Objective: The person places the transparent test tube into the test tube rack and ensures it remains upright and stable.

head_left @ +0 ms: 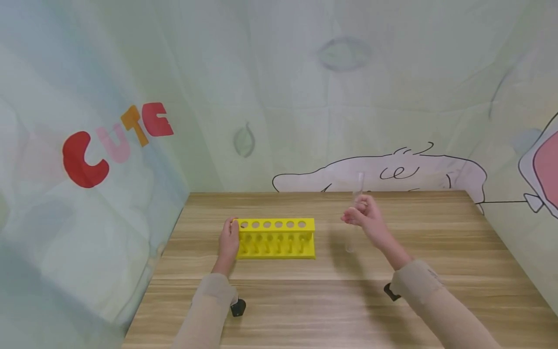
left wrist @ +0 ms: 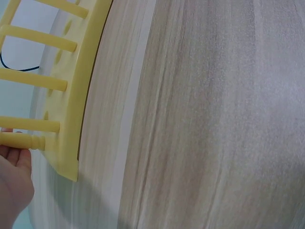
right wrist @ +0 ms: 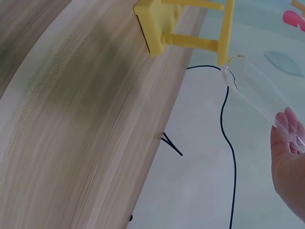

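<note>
1. One clear tube (right wrist: pixel 257 91) is pinched roughly upright in the right hand (head_left: pixel 366 216), to the right of the yellow rack (head_left: pixel 274 230) and apart from it.
2. The left hand (head_left: pixel 228 240) grips the rack's left end; its long axis runs left to right on the tabletop (head_left: pixel 283 310).
3. The rack's top holes show no tubes.

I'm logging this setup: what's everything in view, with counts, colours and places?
Table: one, brown wood-grain, lower centre.
Rack: one, yellow, on the table.
Tube: one, clear, right of the rack.
Printed backdrop: count unclear, pale green, behind the table.
CUTE lettering: four letters, red, pink, orange, at left.
Sleeves: two, beige, at the bottom.
Wrist devices: two, black, by the sleeves.
Left hand: one, bare, gripping the rack.
Right hand: one, bare, holding the tube.
</note>
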Demonstrator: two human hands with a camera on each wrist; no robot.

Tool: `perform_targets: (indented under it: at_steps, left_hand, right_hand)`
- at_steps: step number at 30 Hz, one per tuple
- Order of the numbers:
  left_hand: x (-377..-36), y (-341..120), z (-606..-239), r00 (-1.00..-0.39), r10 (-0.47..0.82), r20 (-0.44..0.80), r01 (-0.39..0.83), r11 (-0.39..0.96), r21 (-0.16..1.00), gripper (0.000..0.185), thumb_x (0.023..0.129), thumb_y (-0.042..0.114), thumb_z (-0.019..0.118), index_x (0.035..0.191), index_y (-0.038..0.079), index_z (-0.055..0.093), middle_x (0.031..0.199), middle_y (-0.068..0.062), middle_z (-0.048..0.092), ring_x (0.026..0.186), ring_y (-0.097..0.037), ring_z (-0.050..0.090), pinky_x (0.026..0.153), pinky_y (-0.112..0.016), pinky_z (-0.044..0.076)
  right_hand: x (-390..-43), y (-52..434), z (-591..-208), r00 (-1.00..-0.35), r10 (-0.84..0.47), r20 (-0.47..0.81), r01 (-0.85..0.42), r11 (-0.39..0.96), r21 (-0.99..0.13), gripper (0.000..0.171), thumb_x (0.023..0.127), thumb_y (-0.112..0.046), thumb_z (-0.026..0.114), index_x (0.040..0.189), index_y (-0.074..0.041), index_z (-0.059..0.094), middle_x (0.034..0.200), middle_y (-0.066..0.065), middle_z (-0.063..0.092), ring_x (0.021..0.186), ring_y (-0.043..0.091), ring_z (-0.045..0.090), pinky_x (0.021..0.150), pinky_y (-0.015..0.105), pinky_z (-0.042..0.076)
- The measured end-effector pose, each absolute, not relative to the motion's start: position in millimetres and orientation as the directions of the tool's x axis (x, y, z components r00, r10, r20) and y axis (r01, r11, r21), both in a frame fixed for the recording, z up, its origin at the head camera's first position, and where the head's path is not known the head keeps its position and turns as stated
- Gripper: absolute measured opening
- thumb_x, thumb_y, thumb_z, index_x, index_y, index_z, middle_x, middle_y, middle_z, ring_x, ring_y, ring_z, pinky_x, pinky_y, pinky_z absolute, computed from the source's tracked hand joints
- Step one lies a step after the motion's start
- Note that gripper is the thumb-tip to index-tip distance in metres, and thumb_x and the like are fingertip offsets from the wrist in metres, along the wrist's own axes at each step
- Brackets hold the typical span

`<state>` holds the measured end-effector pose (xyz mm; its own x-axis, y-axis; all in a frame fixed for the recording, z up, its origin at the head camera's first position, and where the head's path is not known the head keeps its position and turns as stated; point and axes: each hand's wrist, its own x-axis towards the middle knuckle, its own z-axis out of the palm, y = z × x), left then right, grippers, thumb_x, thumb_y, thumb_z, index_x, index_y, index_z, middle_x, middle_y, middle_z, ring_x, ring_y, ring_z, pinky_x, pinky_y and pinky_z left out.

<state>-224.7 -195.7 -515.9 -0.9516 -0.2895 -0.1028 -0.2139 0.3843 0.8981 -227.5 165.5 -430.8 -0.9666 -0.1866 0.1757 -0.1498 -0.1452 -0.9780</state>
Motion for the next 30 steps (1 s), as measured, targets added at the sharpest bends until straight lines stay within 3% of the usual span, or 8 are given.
perform_targets:
  at_steps: [4, 10, 17, 19, 21, 25, 30]
  left_hand:
    - [-224.7, -195.5, -516.0, -0.951, -0.29, -0.106, -0.216, 0.381, 0.899, 0.05, 0.094, 0.046, 0.021, 0.13, 0.014, 0.035, 0.132, -0.01, 0.041, 0.109, -0.024, 0.039, 0.097, -0.044, 0.033]
    - [-225.5, -194.7, -516.1, -0.95, -0.298, -0.092, -0.206, 0.38, 0.901, 0.049, 0.095, 0.044, 0.021, 0.13, 0.013, 0.036, 0.131, -0.01, 0.042, 0.11, -0.023, 0.04, 0.098, -0.043, 0.033]
    - [-225.4, -194.1, -516.1, -0.95, -0.302, -0.081, -0.198, 0.379, 0.904, 0.048, 0.095, 0.043, 0.022, 0.129, 0.012, 0.036, 0.13, -0.01, 0.043, 0.107, -0.023, 0.039, 0.097, -0.043, 0.034]
    - [-225.2, -194.3, -516.9, -0.951, -0.298, -0.085, -0.199, 0.379, 0.904, 0.049, 0.095, 0.044, 0.021, 0.13, 0.013, 0.035, 0.131, -0.01, 0.042, 0.109, -0.023, 0.039, 0.098, -0.043, 0.033]
    - [-225.1, -194.6, -517.6, -0.952, -0.292, -0.09, -0.2, 0.375, 0.905, 0.05, 0.094, 0.045, 0.021, 0.13, 0.013, 0.035, 0.133, -0.009, 0.04, 0.111, -0.024, 0.038, 0.099, -0.044, 0.032]
    - [-225.4, -195.1, -518.9, -0.951, -0.291, -0.105, -0.211, 0.363, 0.908, 0.051, 0.094, 0.047, 0.021, 0.131, 0.015, 0.034, 0.134, -0.008, 0.039, 0.113, -0.023, 0.038, 0.101, -0.044, 0.031]
    - [-225.9, -195.0, -518.3, -0.949, -0.297, -0.101, -0.207, 0.351, 0.913, 0.05, 0.094, 0.046, 0.022, 0.131, 0.014, 0.035, 0.132, -0.008, 0.041, 0.114, -0.023, 0.038, 0.101, -0.043, 0.03]
  right_hand:
    - [-228.7, 160.6, -430.3, -0.96, -0.195, 0.2, -0.171, -0.154, -0.973, 0.02, 0.086, 0.004, 0.047, 0.098, 0.0, 0.032, 0.075, -0.001, 0.061, 0.069, 0.011, 0.063, 0.067, 0.027, 0.053]
    - [-229.5, 156.1, -429.2, -0.958, -0.21, 0.197, -0.174, -0.12, -0.977, 0.017, 0.088, -0.001, 0.048, 0.095, -0.012, 0.037, 0.077, -0.002, 0.062, 0.071, 0.011, 0.063, 0.068, 0.026, 0.053]
    - [-230.3, 150.0, -427.8, -0.959, -0.212, 0.185, -0.169, -0.095, -0.981, 0.015, 0.088, -0.004, 0.049, 0.095, -0.012, 0.039, 0.078, -0.001, 0.061, 0.072, 0.01, 0.063, 0.069, 0.026, 0.053]
    - [-230.5, 147.3, -427.3, -0.959, -0.211, 0.188, -0.171, -0.096, -0.981, 0.015, 0.088, -0.003, 0.049, 0.095, -0.012, 0.04, 0.078, -0.001, 0.061, 0.072, 0.011, 0.063, 0.071, 0.03, 0.053]
    - [-230.5, 144.4, -426.6, -0.959, -0.212, 0.186, -0.169, -0.096, -0.981, 0.014, 0.087, -0.003, 0.049, 0.097, -0.004, 0.039, 0.078, -0.002, 0.062, 0.072, 0.012, 0.063, 0.072, 0.034, 0.052]
    - [-232.2, 140.0, -426.9, -0.963, -0.208, 0.173, -0.161, -0.073, -0.984, 0.017, 0.088, -0.006, 0.051, 0.098, -0.003, 0.038, 0.081, 0.002, 0.062, 0.074, 0.012, 0.063, 0.073, 0.034, 0.052]
    - [-234.2, 135.1, -427.5, -0.965, -0.202, 0.168, -0.16, -0.057, -0.986, 0.016, 0.087, -0.009, 0.053, 0.096, -0.011, 0.039, 0.082, 0.003, 0.061, 0.075, 0.012, 0.063, 0.072, 0.029, 0.052]
